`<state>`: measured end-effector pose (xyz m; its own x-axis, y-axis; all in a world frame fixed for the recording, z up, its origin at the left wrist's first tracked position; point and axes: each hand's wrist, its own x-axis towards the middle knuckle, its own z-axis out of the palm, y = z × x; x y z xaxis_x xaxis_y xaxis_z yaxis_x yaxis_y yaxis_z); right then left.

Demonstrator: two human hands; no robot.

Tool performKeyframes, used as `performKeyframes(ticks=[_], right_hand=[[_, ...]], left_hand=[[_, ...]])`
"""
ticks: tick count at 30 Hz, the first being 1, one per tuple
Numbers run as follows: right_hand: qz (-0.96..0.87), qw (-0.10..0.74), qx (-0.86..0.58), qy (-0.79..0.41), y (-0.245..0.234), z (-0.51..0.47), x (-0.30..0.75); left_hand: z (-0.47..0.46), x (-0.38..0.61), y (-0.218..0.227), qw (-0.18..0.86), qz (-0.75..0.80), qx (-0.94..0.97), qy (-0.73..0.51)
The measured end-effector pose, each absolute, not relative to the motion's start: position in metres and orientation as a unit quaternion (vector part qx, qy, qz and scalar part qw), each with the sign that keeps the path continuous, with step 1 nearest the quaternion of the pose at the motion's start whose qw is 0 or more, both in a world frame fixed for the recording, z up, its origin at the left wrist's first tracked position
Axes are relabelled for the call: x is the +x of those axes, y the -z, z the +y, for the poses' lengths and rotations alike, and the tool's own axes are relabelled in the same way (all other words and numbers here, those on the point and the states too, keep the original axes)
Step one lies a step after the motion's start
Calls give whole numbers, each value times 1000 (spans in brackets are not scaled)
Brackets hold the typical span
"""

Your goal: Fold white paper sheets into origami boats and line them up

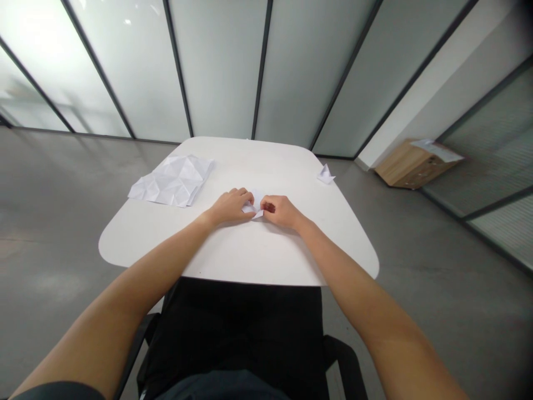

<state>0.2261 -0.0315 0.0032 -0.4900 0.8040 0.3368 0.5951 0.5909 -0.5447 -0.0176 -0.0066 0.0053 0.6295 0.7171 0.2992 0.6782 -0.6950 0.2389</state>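
A: Start at the fingers. What state are they in?

B: Closed on paper, both sets. The left hand (230,206) curls its fingers (245,195) in from the left, and the right hand (281,212) pinches with its fingers (266,207) from the right. Between them sits a small folded paper (255,204).

A: Which way does that paper lie from them?

B: Directly between the two hands, touching both, with a pointed corner (259,214) poking out toward the person. Its long axis seems to run away from the person, across the gap between the hands, though the fingers hide so much that I wouldn't swear to it.

A: Which hand is nearer?

B: Neither clearly. The right fingertips seem to sit a little closer to the pointed corner, while the left fingers lie over the far part.

A: And beyond the hands?

B: The paper is held just above the middle of a white rounded bench (233,255). Off to the left lies a larger creased sheet of white paper (171,180), covered in fold lines. Toward the far right corner, well apart from the hands, stands a small folded paper piece (325,175). Past the bench, a wooden box (406,166) sits on the grey floor (416,278).
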Motion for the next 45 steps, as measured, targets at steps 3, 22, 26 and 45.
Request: performKeyframes(ticks=[3, 22, 26, 45], right_hand=[[-846, 294, -401, -191, -5, -32, 228], [-834, 288, -424, -205, -6, -35, 226], [-821, 272, -461, -198, -3, -34, 220], [-812, 196, -547, -52, 1, -29, 208]], left_hand=[[-9, -13, -5, 45, 410, 893, -181], [2, -3, 5, 57, 428, 878, -208], [7, -11, 4, 78, 387, 892, -220], [20, -34, -1, 155, 302, 919, -199]])
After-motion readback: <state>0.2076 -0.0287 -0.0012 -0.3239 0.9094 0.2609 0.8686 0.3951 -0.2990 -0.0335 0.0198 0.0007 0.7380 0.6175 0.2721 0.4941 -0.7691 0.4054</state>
